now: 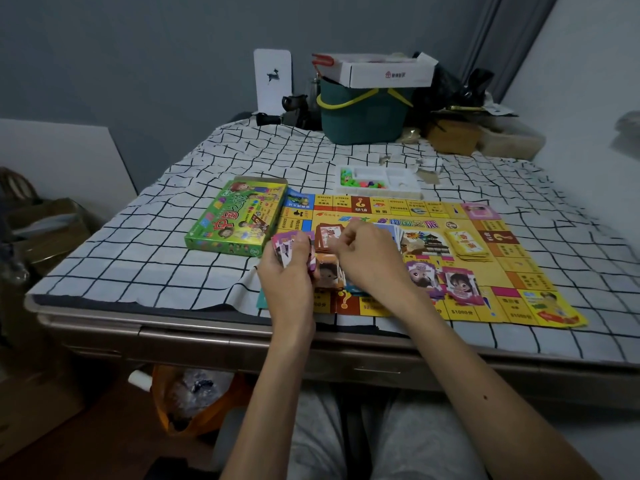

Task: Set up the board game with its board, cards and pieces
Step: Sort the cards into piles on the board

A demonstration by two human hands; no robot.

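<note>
Head view: left hand (289, 271) grips a fanned pack of cards (284, 245) over the board (512, 271), ready for dealing; right hand (367, 261) curls its fingers narrow at the pack's 3 o'clock, grip hidden; sorted piles (460, 284) lie further toward 3 o'clock, pieces tray (381, 195) at 12

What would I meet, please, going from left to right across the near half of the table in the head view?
The green game box → left hand, gripping cards → right hand → purple card pile → pink card pile → arrow corner of the board.
</note>
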